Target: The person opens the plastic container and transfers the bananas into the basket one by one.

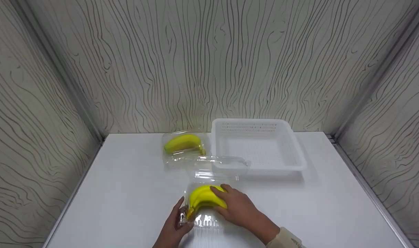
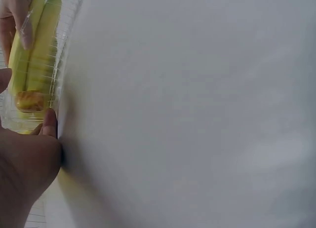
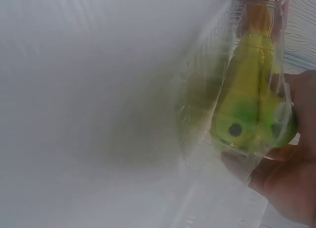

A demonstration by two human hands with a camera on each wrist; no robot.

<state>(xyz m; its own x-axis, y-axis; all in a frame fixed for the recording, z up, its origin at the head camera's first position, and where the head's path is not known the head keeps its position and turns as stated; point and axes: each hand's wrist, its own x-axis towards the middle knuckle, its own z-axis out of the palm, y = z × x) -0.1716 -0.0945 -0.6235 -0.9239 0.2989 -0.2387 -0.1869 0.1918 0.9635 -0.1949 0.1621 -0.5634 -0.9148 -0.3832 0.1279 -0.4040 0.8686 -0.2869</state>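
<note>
The clear, ribbed, box-shaped plastic container throws glossy streaks of light my way; the yellow, curved banana bunch looks smooth, faintly satiny. The white, rectangular, perforated plastic basket seems matt, the flat white tabletop smooth, the cream sleeve cloth.

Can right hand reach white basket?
Likely yes: the right hand grips bananas, but the white basket looks open from its right side; in head view, a clear lid overlaps its near left corner.
</note>
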